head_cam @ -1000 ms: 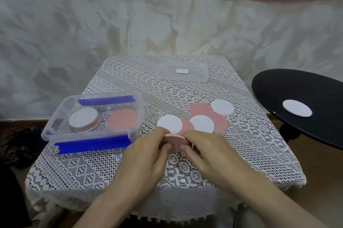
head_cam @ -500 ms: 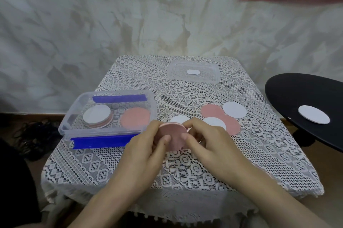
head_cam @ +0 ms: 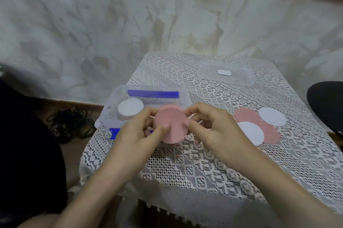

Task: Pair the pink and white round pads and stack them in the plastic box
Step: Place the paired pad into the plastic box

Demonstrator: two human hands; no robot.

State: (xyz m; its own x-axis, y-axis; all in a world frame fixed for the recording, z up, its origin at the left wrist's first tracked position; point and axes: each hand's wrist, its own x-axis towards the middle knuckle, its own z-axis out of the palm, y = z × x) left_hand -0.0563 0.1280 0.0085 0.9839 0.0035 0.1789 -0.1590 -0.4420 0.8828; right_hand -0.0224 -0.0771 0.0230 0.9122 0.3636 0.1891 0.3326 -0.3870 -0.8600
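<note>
**Held:** one pink pad [head_cam: 171, 129], gripped between my left hand [head_cam: 137, 133] and my right hand [head_cam: 215, 133]. My left thumb lies across its face and my right fingers pinch its right edge. Its back is hidden, so I cannot tell whether a white partner sits behind it.

**Change:** a second ago this pad was low and edge-on, just above the bench [head_cam: 204, 164]. Now it is raised and tipped up with its pink face towards me. It hangs just in front of the plastic box [head_cam: 104, 118], no longer in front of the loose pads.

**Beyond my left hand:** the plastic box, open.
- A white-topped stack [head_cam: 130, 108] lies past my left knuckles.
- A boxed pink pad [head_cam: 173, 106] sits directly behind the held one and is mostly covered by it.

**Right of my right hand, on the bench, overlapping:**
- near white pad [head_cam: 250, 134]
- far white pad [head_cam: 272, 119]
- near loose pink pad [head_cam: 270, 134]
- far loose pink pad [head_cam: 246, 116]

**Far beyond my right hand:** the clear lid [head_cam: 225, 77], lying flat.

**Far right:** a black round table [head_cam: 326, 105], edge only.

**Reading:** I judge the lift and leftward carry as the end of pairing and the start of placing. The pad probably goes down next inside the box. The four loose pads suggest two more pairs to come.
</note>
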